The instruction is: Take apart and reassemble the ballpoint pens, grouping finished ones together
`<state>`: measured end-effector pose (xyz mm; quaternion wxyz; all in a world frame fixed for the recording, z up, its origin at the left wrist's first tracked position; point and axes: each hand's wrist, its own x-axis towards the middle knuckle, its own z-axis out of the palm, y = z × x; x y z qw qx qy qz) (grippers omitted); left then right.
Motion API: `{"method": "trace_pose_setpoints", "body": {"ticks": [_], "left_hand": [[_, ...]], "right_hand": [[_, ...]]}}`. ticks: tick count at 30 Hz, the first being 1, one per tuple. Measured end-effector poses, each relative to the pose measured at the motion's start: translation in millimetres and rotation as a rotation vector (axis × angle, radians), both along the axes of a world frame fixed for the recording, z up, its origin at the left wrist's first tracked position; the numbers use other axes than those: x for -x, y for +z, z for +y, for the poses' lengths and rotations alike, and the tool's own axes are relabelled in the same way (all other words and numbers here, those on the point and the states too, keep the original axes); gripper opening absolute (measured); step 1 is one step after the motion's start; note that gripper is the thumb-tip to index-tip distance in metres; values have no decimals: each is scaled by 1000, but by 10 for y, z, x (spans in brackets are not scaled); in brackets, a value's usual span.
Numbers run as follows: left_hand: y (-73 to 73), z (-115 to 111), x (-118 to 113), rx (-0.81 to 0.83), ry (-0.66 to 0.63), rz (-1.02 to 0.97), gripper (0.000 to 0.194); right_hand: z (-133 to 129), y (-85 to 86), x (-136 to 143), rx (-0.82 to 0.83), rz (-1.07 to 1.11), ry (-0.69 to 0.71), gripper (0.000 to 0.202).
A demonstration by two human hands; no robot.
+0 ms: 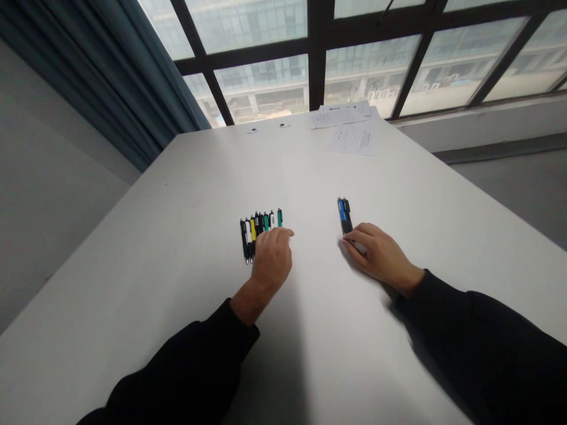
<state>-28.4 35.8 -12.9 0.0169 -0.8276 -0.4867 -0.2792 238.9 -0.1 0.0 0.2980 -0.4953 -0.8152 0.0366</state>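
Note:
Several pens lie side by side left of the middle, among them a black pen [244, 241], a white pen [248, 237], a yellow pen [253, 229] and a green pen [280, 217] at the right end. My left hand [273, 255] rests over the lower ends of the right-hand pens, its fingers bent together; what they grip is hidden. Further right, a blue pen [341, 212] and a black pen [348, 213] lie together. My right hand [374, 251] has its fingertips and thumb closed at the lower ends of these two.
The pens lie on a white table [177, 330]. Printed papers [354, 137] are at its far edge, with two small dark-centred spots [254, 130] to their left. Beyond stand a window and a blue curtain [133, 77].

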Motion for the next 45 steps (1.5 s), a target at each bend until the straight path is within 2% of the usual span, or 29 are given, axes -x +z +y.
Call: {"method": "trace_pose_setpoints", "body": {"ticks": [4,6,8,10,11,13,17,19,24,26,30,33,35,39,45], "left_hand": [[-23,5,-15,18,-149,-33,33],[8,-27,-40,6,-158,-16,32],[62,-73,-65,-52,2,55,24],[115,-110,-80,-54,202,126,33],[134,-120,-82,-35,259,155,35],[151,-120,-78,9,309,200,32],[123,-85,-69,59,293,204,17],[105,-78,-74,65,221,120,11],[111,-101,-92,111,-177,-279,12],[124,-105,-90,191,-259,-411,13],[101,-61,-82,359,-222,-669,14],[48,0,-92,511,-145,-986,24],[28,29,-101,584,-121,-1122,29],[49,36,-105,586,-118,-1158,26],[102,10,-97,540,-112,-1090,20]], "right_hand": [[-2,-2,1,6,-8,5,19],[-3,-3,2,5,-9,9,19],[-5,-3,3,5,-6,12,19],[-7,-4,4,4,-3,10,18],[-8,-6,4,5,-2,11,18],[-8,-12,3,6,1,13,17],[-11,-15,7,-6,26,19,15],[-18,-2,18,-16,55,4,15],[-40,48,50,-25,174,-61,30],[-44,52,52,-38,191,-36,26],[-41,38,32,-105,166,37,23],[-38,30,14,-115,166,60,24],[-36,29,5,-108,176,58,24],[-30,31,2,-91,236,-1,21],[-34,58,31,-77,377,-199,10]]}}
